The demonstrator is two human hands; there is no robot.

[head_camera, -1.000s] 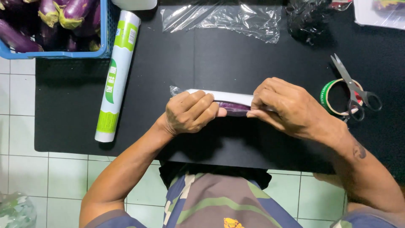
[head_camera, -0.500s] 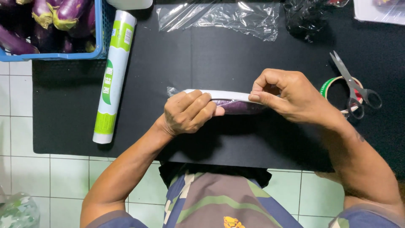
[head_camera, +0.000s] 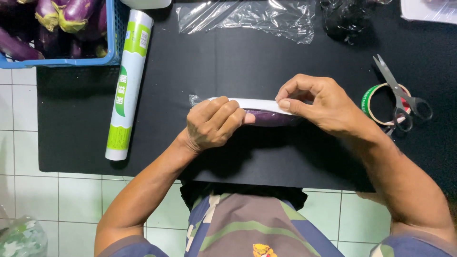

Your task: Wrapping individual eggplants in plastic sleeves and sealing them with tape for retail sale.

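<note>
Both hands were on a purple eggplant lying mid-mat, partly sleeved in a white tray or paper strip with a bit of clear wrap poking out the left end. Left hand was curled over the left part, fingers pressed down on it. Right hand pinched the right end of the white strip between thumb and forefinger.

My take: the eggplant looked light and firm enough to grip around the middle, but the skin's glossy, so probably slippery under film. The strip seemed thin and bendy, best held by its ends like that.

Room-wise, the black mat had open space right in front of the hands and behind them, up to a loose sheet of clear film. Left of that sat a wrap roll and a blue basket of more eggplants at the bench's far left corner. Off to the right, well apart: tape roll with scissors lying across it. The mat's near edge was close to the person's body.
</note>
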